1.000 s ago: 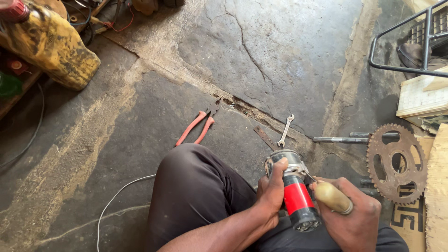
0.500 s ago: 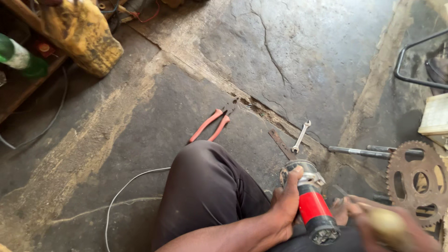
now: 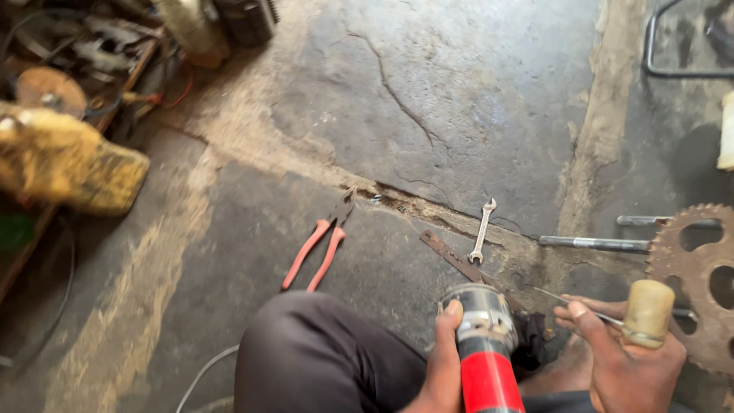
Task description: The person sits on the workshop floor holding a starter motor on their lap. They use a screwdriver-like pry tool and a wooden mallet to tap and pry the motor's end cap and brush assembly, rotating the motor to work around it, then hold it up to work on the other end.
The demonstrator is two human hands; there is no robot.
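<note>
At bottom of view, over dark-trousered knee (image 3: 321, 359): left hand (image 3: 443, 367) wrapped around red-and-silver cylindrical part (image 3: 485, 348), standing upright. Right hand (image 3: 623, 359) closed on wooden-handled screwdriver (image 3: 646, 313), thin shaft pointing left. Beyond, on cracked concrete floor (image 3: 459, 99): rusty sprocket (image 3: 699, 283), small spanner (image 3: 482, 229), red-handled pliers (image 3: 317, 248). Far left: yellow container (image 3: 65, 164).

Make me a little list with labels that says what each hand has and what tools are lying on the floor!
Left hand: grips the red and silver cylinder-shaped part, thumb up on the silver end.
Right hand: holds a screwdriver with a pale wooden handle, thin shaft pointing at the part.
Pliers: red handles, lying on the concrete floor.
Wrench: small, silver, near the floor crack.
Sprocket: rusty, toothed, at the right.
Metal rod: lying beside the sprocket.
Knee: dark trousers, bottom middle.
</note>
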